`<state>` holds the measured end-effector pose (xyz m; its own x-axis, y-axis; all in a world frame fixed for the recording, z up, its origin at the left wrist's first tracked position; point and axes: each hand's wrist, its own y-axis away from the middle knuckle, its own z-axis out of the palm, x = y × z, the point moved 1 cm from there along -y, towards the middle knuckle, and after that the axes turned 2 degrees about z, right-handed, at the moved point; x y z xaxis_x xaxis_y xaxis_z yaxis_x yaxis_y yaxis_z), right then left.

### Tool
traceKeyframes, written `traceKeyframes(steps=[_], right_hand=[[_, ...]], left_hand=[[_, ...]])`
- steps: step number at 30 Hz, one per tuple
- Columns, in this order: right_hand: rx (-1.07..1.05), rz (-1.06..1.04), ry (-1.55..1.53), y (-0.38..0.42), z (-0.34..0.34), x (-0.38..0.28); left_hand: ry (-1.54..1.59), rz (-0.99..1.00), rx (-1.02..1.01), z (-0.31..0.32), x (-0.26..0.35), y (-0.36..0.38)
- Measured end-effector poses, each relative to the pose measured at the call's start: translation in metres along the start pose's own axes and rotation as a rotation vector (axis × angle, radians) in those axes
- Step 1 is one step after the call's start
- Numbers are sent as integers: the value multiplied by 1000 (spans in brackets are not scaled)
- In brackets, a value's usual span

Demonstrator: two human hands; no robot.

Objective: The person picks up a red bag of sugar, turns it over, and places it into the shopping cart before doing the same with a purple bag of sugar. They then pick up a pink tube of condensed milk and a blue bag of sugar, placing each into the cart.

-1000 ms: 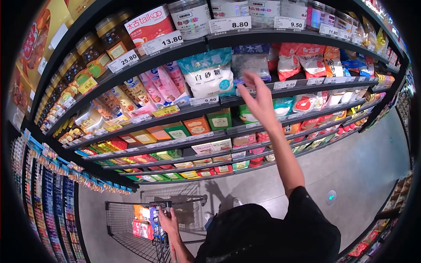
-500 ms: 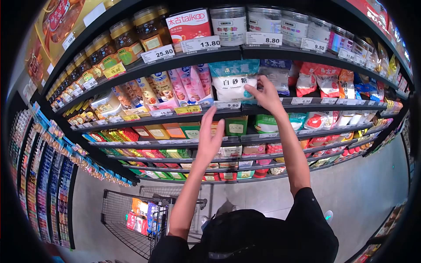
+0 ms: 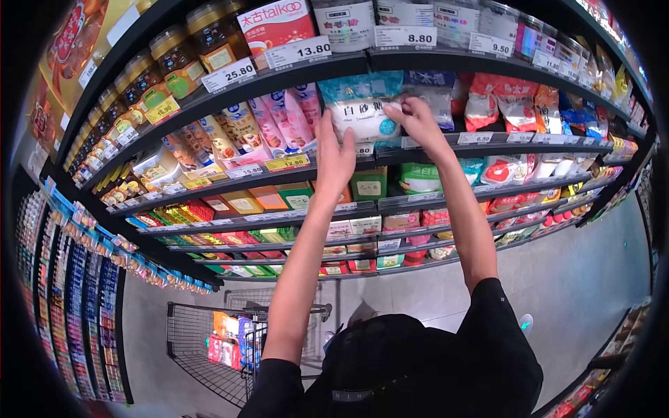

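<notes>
A bag of white sugar [image 3: 362, 115] with a teal top and Chinese lettering stands at the front of a shelf. At its right side, my right hand [image 3: 424, 129] is closed on the edge, thumb and fingertips pressed on the front. The lower left corner sits between the thumb and fingers of my left hand [image 3: 335, 153]; the fingers lie along the left edge and the thumb is on the front. The bag appears upright and still at shelf level. Part of the price tag [image 3: 364, 149] below it shows between my hands.
Pink squeeze tubes [image 3: 282, 122] stand to the left, a purple-topped bag [image 3: 431, 97] and red bags [image 3: 512, 104] to the right. Jars [image 3: 345, 26] line the shelf above. Behind and below, a wire shopping cart [image 3: 191, 341] holds several packages on the grey floor [image 3: 550, 279].
My left hand has moved up to the bag's lower left corner. My right hand stays at the right side. The view has shifted, so the shelves sit higher in the picture.
</notes>
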<state>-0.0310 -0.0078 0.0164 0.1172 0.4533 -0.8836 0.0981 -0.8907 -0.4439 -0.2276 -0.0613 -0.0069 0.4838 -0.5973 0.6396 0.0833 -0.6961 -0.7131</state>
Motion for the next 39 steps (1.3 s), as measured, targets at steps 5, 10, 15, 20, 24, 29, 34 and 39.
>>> traceKeyframes(steps=[5,10,15,20,24,29,34,39], right_hand=[[-40,72,12,1,-2,-10],[-52,111,-60,3,-3,-5],[-124,107,-92,8,-11,-13],[-128,72,-92,9,-10,-9],[-114,53,-85,8,-9,-6],[-118,75,-61,9,-9,-10],[-92,52,-62,8,-8,-9],[-95,15,-74,7,-9,-4]], left_hand=[[-59,-78,10,-2,-2,-7],[-112,-66,14,-4,-1,-5],[-72,-72,9,-4,0,-4],[-65,-34,28,-2,-4,-4],[-77,-22,28,-3,-4,-3],[-81,-15,28,-2,-5,-2],[-80,-20,11,-3,-6,-1],[-76,-8,-4,-3,-8,0]])
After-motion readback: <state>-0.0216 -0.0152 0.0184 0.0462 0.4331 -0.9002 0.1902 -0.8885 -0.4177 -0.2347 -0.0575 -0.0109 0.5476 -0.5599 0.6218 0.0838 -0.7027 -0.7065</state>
